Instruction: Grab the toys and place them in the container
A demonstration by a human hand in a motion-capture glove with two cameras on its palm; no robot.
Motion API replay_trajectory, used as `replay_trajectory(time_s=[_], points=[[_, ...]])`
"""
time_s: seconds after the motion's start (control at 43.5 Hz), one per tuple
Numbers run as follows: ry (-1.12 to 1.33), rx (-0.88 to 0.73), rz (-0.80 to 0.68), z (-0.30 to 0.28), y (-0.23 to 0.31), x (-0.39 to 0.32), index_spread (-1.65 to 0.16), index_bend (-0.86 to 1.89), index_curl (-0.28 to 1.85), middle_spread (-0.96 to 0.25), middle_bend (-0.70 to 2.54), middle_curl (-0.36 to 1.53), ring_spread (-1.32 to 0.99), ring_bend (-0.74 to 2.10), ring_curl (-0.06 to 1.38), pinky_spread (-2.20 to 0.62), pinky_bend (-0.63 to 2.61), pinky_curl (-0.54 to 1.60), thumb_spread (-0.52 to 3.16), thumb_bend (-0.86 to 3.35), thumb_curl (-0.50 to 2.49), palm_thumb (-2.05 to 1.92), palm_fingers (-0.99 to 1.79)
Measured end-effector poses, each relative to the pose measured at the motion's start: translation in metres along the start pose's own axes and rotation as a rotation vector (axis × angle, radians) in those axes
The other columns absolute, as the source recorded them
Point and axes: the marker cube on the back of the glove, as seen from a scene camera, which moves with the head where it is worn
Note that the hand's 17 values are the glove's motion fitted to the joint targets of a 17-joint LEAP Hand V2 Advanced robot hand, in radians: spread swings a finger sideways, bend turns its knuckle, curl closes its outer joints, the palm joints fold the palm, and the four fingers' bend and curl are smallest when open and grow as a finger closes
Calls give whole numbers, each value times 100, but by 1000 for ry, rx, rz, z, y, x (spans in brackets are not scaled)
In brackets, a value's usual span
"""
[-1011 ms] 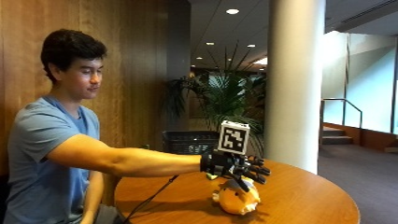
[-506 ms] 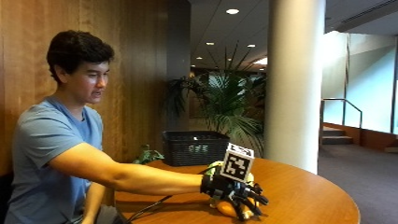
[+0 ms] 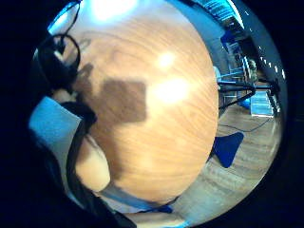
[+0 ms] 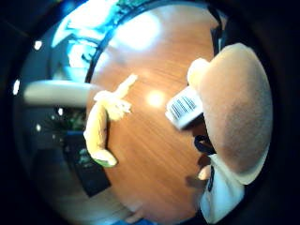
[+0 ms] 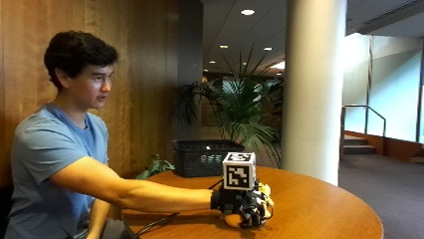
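My gloved right hand (image 5: 246, 206) is low over the round wooden table (image 5: 324, 211), fingers curled round a tan plush toy (image 5: 231, 220). The thumb side palm view shows that plush toy (image 4: 234, 117) close against the palm, a white barcode tag (image 4: 183, 110) hanging from it. A yellow soft toy (image 4: 101, 129) lies on the table beyond the hand, and a bit of the yellow toy (image 5: 265, 189) shows behind the glove. The black mesh basket (image 5: 205, 157) stands at the table's far edge, beyond the hand.
Something green (image 5: 154, 167) sits left of the basket. A white pillar (image 5: 315, 89) and a potted palm (image 5: 245, 114) stand behind the table. Bare tabletop (image 3: 161, 118) spreads under the hand toward the near rim.
The hand has come down from above the plush toy onto it, and its fingers have curled round it. The outside camera has shifted too.
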Motion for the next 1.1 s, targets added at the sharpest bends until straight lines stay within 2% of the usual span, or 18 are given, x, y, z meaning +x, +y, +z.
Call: replay_trajectory(time_s=[0.138, 0.184, 0.322, 0.46, 0.529, 0.667, 0.85, 1.103], points=[[39, 48, -5, 1, 1, -2, -33, 18, 16, -19, 41, 36, -33, 116, 51, -34, 128, 36, 126, 29, 47, 65, 85], [41, 35, -5, -1, 0, -3, -33, 22, 17, -22, 45, 38, -35, 117, 52, -35, 127, 36, 119, 29, 50, 69, 94], [12, -22, -2, -18, 0, -5, -34, 25, 21, -30, 49, 43, -39, 115, 53, -37, 123, 38, 107, 27, 57, 72, 94], [-26, -34, -174, -63, 15, 2, -35, 28, 24, -35, 51, 46, -42, 110, 53, -39, 120, 39, 98, 25, 62, 73, 91], [13, 11, -150, -83, 19, -10, -35, 28, 26, -37, 51, 48, -43, 109, 53, -39, 119, 40, 94, 24, 65, 74, 92], [64, 93, -3, -130, 24, -37, -36, 28, 28, -40, 51, 52, -46, 109, 53, -40, 117, 40, 89, 23, 69, 74, 94], [84, 154, -147, -187, 52, -54, -36, 27, 31, -43, 50, 56, -47, 108, 54, -40, 116, 41, 83, 21, 75, 75, 94], [42, 170, -118, -227, 85, -78, -37, 24, 36, -47, 49, 63, -48, 108, 55, -41, 113, 42, 78, 18, 81, 74, 96]])
